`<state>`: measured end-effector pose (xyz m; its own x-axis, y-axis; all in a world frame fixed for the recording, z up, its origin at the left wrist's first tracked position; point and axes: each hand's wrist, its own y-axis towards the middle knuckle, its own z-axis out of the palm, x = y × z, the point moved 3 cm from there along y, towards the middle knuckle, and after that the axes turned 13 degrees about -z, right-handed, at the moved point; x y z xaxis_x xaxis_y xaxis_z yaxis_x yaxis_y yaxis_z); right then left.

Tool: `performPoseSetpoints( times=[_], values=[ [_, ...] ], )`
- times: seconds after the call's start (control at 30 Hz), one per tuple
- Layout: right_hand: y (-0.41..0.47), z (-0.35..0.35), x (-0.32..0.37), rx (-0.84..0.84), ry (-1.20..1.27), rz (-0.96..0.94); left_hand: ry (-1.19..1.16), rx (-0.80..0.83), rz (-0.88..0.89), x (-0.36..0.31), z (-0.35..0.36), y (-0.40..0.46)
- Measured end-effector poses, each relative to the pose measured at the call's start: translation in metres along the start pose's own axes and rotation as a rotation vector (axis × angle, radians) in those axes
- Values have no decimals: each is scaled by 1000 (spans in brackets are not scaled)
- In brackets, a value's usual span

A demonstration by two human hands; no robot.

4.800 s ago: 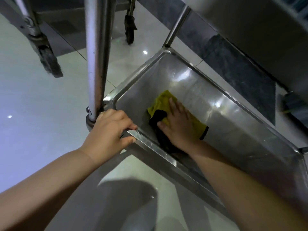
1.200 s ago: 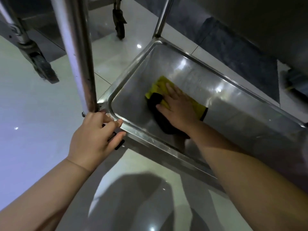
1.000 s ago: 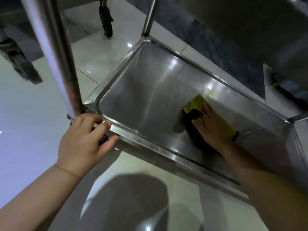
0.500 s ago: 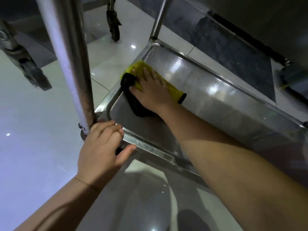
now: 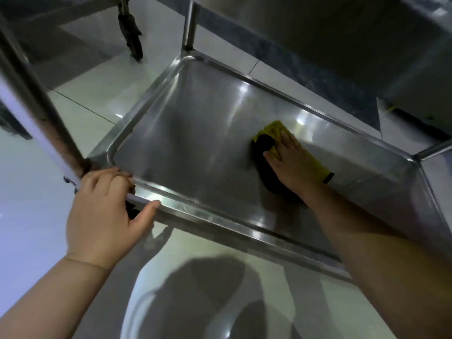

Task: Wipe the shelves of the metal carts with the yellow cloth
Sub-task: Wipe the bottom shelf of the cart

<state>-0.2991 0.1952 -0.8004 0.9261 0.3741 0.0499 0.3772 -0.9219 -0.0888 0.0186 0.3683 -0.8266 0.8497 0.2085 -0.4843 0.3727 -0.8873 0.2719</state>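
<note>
A low metal cart shelf (image 5: 195, 143) is seen from above. The yellow cloth (image 5: 274, 132), dark on one side, is pressed flat against the shelf's right half under the straightened fingers of the right hand (image 5: 291, 165). The shelf's near-left corner rim is gripped by the left hand (image 5: 105, 211), steadying the cart. Even pressure and overlapping strokes into the corners are probably best.

Our left hand (image 5: 105, 211) curls its fingers over a rim, thumb extended along the edge. Our right hand (image 5: 292, 165) lies flat, fingers straight, with the forearm reaching forward.
</note>
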Motion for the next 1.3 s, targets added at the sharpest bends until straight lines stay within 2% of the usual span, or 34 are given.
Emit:
performPoseSetpoints(
  times=[0.1,0.17,0.2,0.27,0.33,0.4,0.47,0.57,0.7,0.83,1.0,1.17,1.3],
  values=[
    [-59,-4,-65,16,-36,134,12,39,-201,-29,-8,4],
    [-91,-9,-99,19,-22,215,42,43,-178,-69,-5,3],
    [-100,-7,-112,33,-18,252,32,65,-79,-97,3,-2],
    [-106,-3,-123,113,-9,331,-3,158,227,-153,32,-26],
    [-99,2,-117,122,27,392,50,298,462,-190,62,-53],
    [-82,5,-93,69,72,354,157,396,547,-202,80,-66],
    [-61,3,-56,57,68,189,241,400,580,-202,85,-69],
    [-41,3,-26,96,104,-11,330,393,611,-200,84,-67],
    [-52,4,-53,33,76,-129,392,372,615,-198,82,-66],
    [-92,6,-130,-16,48,-28,453,348,586,-205,77,-70],
    [-154,5,-242,29,-15,97,486,395,545,-212,78,-78],
    [-212,-14,-301,75,-52,228,496,395,523,-217,80,-84],
    [-250,-21,-328,-88,23,447,503,404,520,-218,81,-86]
  ],
)
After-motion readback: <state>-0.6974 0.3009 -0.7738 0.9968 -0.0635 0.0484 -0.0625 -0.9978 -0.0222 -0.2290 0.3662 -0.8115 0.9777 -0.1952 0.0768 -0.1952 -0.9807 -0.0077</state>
